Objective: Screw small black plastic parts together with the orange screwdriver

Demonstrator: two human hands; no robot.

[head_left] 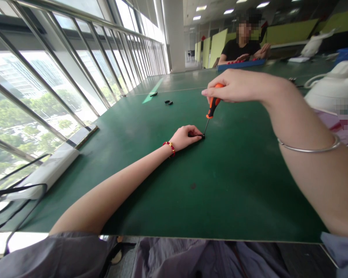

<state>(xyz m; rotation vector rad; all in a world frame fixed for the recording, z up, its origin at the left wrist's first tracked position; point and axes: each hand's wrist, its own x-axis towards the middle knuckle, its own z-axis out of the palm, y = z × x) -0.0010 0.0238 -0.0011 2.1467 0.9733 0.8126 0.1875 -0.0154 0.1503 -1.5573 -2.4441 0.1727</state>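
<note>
My right hand (232,85) grips the top of an orange-and-black screwdriver (213,105), held nearly upright with its thin shaft pointing down. The tip meets a small black part (199,136) lying on the green table mat (220,177). My left hand (186,137) pinches that small black part and holds it flat against the mat. A red bead bracelet sits on my left wrist and a silver bangle on my right forearm.
Two or three small black pieces (168,102) lie farther back on the mat. A white appliance (333,87) stands at the right. Another person (243,46) sits at the far end beside a blue tray (240,65). Cables and a white strip (46,173) run along the windows at left.
</note>
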